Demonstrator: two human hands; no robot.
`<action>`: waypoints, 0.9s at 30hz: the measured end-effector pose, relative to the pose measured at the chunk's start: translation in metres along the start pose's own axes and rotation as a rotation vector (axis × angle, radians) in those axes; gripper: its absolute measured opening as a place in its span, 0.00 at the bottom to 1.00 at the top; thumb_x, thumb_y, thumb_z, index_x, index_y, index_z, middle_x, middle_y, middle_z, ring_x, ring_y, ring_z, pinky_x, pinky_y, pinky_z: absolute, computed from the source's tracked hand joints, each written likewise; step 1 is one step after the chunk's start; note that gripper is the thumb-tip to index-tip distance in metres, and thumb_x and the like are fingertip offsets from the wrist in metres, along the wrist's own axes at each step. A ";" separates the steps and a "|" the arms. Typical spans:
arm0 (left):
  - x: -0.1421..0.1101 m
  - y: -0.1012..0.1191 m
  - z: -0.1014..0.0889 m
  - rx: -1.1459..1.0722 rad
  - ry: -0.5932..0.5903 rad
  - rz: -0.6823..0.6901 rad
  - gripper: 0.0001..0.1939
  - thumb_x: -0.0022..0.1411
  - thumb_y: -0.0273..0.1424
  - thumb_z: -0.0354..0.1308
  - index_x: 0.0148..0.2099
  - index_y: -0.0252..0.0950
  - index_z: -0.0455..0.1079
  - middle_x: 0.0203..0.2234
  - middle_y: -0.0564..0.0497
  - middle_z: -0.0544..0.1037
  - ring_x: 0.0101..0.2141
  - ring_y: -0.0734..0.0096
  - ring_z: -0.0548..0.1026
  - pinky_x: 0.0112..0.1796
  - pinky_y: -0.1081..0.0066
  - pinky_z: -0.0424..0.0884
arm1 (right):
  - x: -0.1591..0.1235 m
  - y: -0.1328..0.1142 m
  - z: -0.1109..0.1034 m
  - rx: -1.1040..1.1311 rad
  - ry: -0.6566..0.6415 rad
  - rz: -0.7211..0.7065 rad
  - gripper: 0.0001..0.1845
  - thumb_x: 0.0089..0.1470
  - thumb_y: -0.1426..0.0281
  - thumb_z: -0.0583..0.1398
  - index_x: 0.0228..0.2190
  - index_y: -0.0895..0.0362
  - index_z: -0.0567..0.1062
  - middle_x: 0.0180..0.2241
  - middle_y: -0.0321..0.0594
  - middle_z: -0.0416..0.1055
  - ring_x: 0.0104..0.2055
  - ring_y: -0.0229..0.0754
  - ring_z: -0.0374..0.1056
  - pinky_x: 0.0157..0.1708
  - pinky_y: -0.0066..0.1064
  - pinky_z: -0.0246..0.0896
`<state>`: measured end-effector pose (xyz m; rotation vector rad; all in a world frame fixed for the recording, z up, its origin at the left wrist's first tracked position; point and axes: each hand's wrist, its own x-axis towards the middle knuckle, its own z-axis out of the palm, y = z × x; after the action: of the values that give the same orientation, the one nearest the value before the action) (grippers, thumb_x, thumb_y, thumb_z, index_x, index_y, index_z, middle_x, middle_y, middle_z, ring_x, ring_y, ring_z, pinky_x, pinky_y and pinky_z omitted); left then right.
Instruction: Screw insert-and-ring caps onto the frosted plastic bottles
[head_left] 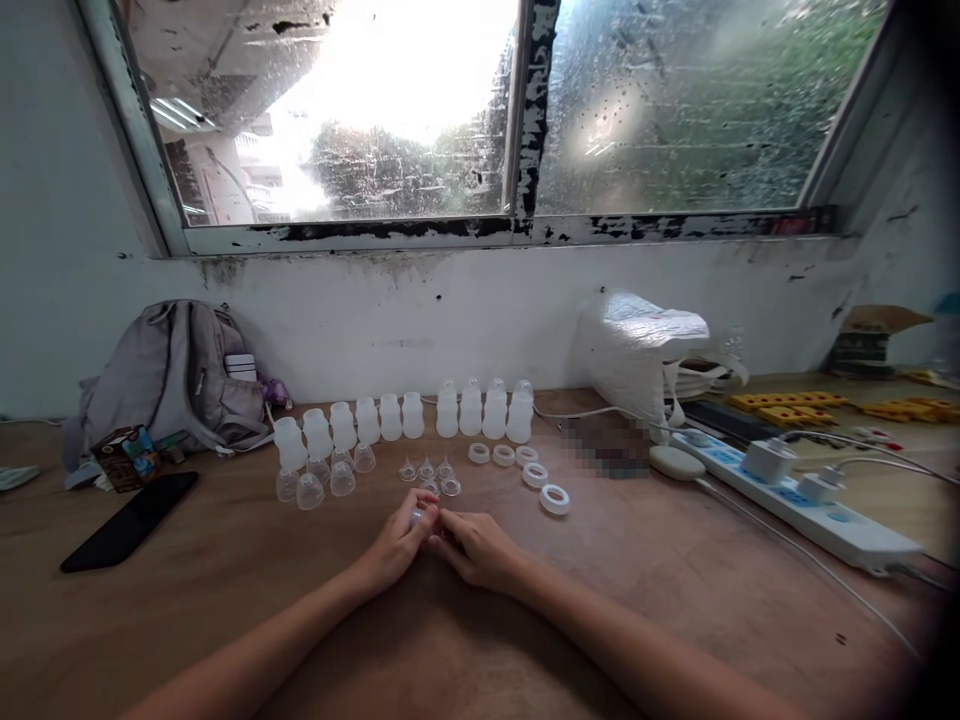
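Clear piece (416, 517), half-hidden in left grip (400, 541)

Clear wood nearside — bottles (389, 417) (upright) behind.

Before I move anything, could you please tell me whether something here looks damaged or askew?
The window frame looks worn: its pale coating is patchy, with dark areas showing through. The wall beneath is stained. The bottles stand upright.

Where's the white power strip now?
In the head view, the power strip lies on the table's right side, its far end beside the pale rounded puck.
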<state>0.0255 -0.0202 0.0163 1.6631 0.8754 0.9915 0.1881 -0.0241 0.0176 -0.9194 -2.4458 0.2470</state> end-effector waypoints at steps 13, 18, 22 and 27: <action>0.001 0.025 -0.015 0.306 -0.177 0.099 0.12 0.61 0.36 0.43 0.44 0.36 0.58 0.27 0.55 0.67 0.27 0.76 0.66 0.31 0.75 0.63 | -0.002 -0.009 -0.002 0.201 0.019 -0.002 0.08 0.57 0.72 0.47 0.30 0.57 0.64 0.27 0.38 0.68 0.27 0.36 0.64 0.28 0.24 0.54; 0.008 0.038 -0.024 0.686 -0.263 0.258 0.13 0.62 0.35 0.41 0.46 0.38 0.59 0.33 0.51 0.71 0.32 0.72 0.69 0.36 0.73 0.63 | -0.004 -0.003 0.005 0.223 0.072 0.020 0.08 0.56 0.71 0.48 0.26 0.57 0.63 0.24 0.37 0.67 0.24 0.35 0.62 0.25 0.23 0.52; 0.060 0.045 -0.038 0.886 0.017 0.360 0.14 0.62 0.35 0.41 0.48 0.37 0.57 0.38 0.48 0.69 0.35 0.70 0.68 0.39 0.70 0.63 | -0.001 0.006 0.007 0.192 0.156 0.105 0.11 0.55 0.69 0.48 0.23 0.57 0.61 0.20 0.35 0.64 0.21 0.34 0.59 0.22 0.23 0.49; 0.142 0.031 -0.058 1.323 0.449 0.247 0.19 0.55 0.35 0.51 0.48 0.33 0.61 0.42 0.40 0.64 0.43 0.54 0.62 0.41 0.59 0.59 | -0.002 0.007 0.005 0.153 0.131 0.133 0.11 0.55 0.68 0.50 0.23 0.57 0.64 0.19 0.35 0.65 0.21 0.34 0.60 0.21 0.23 0.49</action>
<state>0.0342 0.1190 0.0864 2.7184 1.9151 1.0112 0.1901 -0.0200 0.0101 -0.9985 -2.2156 0.4024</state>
